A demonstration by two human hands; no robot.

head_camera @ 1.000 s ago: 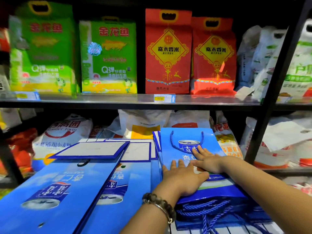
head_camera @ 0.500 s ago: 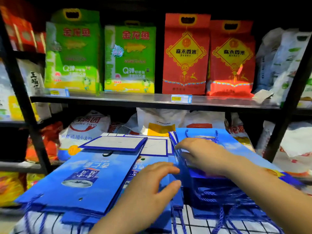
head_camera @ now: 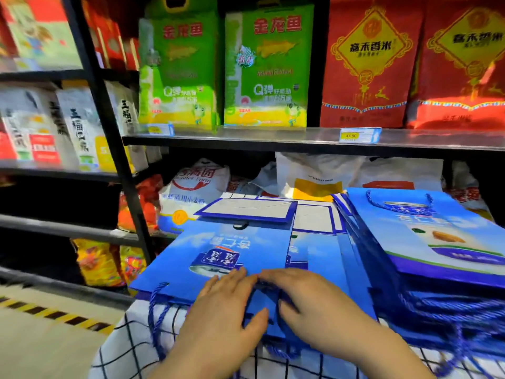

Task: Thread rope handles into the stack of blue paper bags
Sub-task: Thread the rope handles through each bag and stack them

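A black shelving rack (head_camera: 109,138) rises behind and to the left of the stack of blue paper bags (head_camera: 218,250), and its metal shelf (head_camera: 273,139) crosses above the stack. The stack lies flat on a checked cloth (head_camera: 131,348) that shows below its near edge. The top bag's printed face is up and the folded white bottoms are at the far end. Close against the stack's right side, a second pile of blue bags (head_camera: 437,242) sits higher. On the shelf above the stack stand two green rice bags (head_camera: 267,69) and, further right, two red rice bags (head_camera: 366,67). A white flour sack (head_camera: 196,184) leans behind the stack's far left corner. The left hand (head_camera: 221,310) lies palm down on the stack's near edge, fingers stretched out and together, thumb spread. The right hand (head_camera: 317,307) lies flat just beside it, fingers extended, their tips almost meeting the left's. Neither hand visibly curls round anything, though the picture is blurred there. A blue rope handle (head_camera: 150,313) hangs from the stack's near left corner onto the cloth. More rope handles (head_camera: 437,305) dangle from the second pile, right of the stack. A small price tag (head_camera: 358,135) sits on the shelf edge, above and right of the stack.
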